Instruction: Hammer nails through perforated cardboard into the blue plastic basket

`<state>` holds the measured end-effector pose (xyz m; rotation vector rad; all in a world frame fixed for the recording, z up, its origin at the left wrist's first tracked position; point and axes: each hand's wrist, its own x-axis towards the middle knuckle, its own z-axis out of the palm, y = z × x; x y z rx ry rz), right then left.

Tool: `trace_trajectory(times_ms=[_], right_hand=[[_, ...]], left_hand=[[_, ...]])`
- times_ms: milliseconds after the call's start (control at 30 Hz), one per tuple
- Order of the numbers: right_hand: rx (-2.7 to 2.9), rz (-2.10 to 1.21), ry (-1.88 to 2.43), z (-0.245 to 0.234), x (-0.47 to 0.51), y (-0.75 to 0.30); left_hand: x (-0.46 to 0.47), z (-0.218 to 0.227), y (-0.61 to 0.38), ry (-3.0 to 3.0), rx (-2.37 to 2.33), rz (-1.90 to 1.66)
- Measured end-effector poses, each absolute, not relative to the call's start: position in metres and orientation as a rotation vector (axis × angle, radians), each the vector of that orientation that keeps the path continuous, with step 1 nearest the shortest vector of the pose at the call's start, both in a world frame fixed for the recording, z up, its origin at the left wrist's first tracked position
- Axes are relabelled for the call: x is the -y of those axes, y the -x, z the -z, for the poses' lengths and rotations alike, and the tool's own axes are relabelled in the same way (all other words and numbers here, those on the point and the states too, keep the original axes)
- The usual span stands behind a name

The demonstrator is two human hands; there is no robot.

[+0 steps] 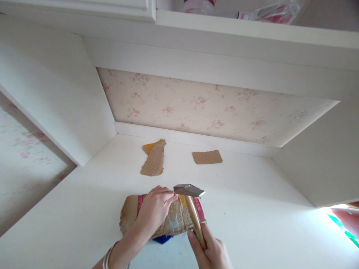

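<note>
My right hand (211, 248) is wrapped round the wooden handle of a hammer (193, 213). The grey metal head is just right of my left fingertips, above the cardboard. My left hand (158, 207) rests over a worn piece of cardboard (176, 218) with red printed bands, a yellow patch and many small holes. Its thumb and fingers are pinched together; whatever they hold is too small or hidden to name. Clear tape shows on the cardboard's front part. Something blue (162, 239) sticks out from under its near edge.
Two loose cardboard scraps lie farther back on the white surface: a torn one (153, 160) and a rectangular one (207, 157). White panels (311, 149) stand at both sides. Overhead, a shelf (252, 31) holds a plastic bag (277, 13).
</note>
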<state>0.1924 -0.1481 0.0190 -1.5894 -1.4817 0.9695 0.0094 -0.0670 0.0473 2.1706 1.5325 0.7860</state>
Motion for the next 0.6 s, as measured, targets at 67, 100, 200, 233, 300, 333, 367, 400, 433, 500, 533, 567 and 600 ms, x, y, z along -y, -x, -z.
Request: trace_trajectory(times_ms=[67, 100, 200, 233, 300, 333, 367, 400, 433, 500, 533, 567, 600], right_hand=[[1.462, -0.956, 1.629, -0.0190, 0.1486, -0.1923], [1.459, -0.946, 1.635, -0.0188, 0.1488, -0.1922], [1.475, -0.927, 1.598, -0.0173, 0.1495, -0.1913], [1.478, -0.926, 1.587, -0.0168, 0.1496, -0.1910], [1.469, -0.923, 1.591, -0.0164, 0.1497, -0.1905], [1.460, -0.926, 1.605, -0.0165, 0.1497, -0.1904], [1.454, -0.931, 1.618, -0.0167, 0.1496, -0.1904], [1.455, -0.938, 1.624, -0.0170, 0.1493, -0.1905], [1.465, -0.947, 1.618, -0.0173, 0.1490, -0.1907], [1.502, -0.962, 1.582, -0.0171, 0.1483, -0.1909], [1.516, -0.968, 1.566, -0.0166, 0.1481, -0.1909], [1.521, -0.975, 1.561, -0.0158, 0.1481, -0.1909], [1.516, -0.980, 1.567, -0.0148, 0.1481, -0.1909]], left_hand=[[0.0673, -0.0467, -0.0094, -2.173, -1.523, -0.788], [0.0674, -0.0462, -0.0094, -2.174, -1.520, -0.787], [0.0669, -0.0450, -0.0093, -2.179, -1.550, -0.767], [0.0667, -0.0448, -0.0092, -2.185, -1.560, -0.751], [0.0666, -0.0445, -0.0092, -2.191, -1.563, -0.744], [0.0668, -0.0445, -0.0093, -2.183, -1.556, -0.757], [0.0672, -0.0445, -0.0093, -2.169, -1.549, -0.776], [0.0677, -0.0445, -0.0094, -2.151, -1.547, -0.796], [0.0681, -0.0444, -0.0096, -2.131, -1.555, -0.813], [0.0689, -0.0442, -0.0099, -2.100, -1.585, -0.814], [0.0691, -0.0440, -0.0100, -2.092, -1.602, -0.803], [0.0693, -0.0439, -0.0101, -2.090, -1.616, -0.791], [0.0695, -0.0436, -0.0100, -2.096, -1.623, -0.782]])
